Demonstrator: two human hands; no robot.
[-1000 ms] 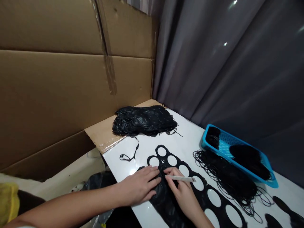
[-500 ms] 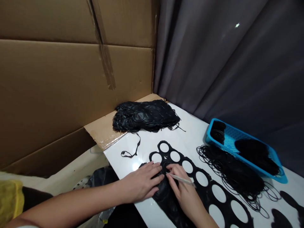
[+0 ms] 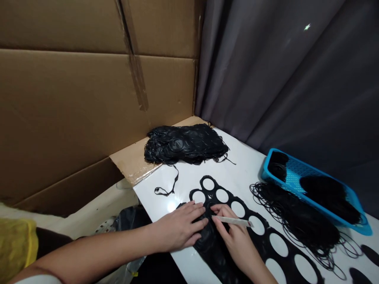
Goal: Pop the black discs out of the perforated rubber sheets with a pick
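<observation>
My left hand (image 3: 183, 227) lies flat, fingers apart, on a dark, glossy black sheet (image 3: 213, 252) at the table's near edge. Between the fingers of my right hand (image 3: 233, 232) is a slim, pale stick-like tool (image 3: 233, 221); its exact kind does not show. The fingertips and the tool's tip rest at the black sheet, close to my left fingers. Under and beside my right hand, a black sheet with rows of round holes (image 3: 267, 230) spreads over the table, partly covered by the hands and the glossy sheet.
A folded black bundle (image 3: 189, 144) sits at the back on the white table (image 3: 189, 177), beside a cardboard wall (image 3: 89, 106). At right are a blue basket (image 3: 291, 181) holding black pieces, a heap of thin black loops (image 3: 299, 221) and dark oval pieces (image 3: 359, 276). A grey curtain (image 3: 266, 79) hangs behind.
The view has shifted slightly, so the scene sits a little further right. The pale tool in my right hand has turned to lie flatter; my left hand stays on the black sheet.
</observation>
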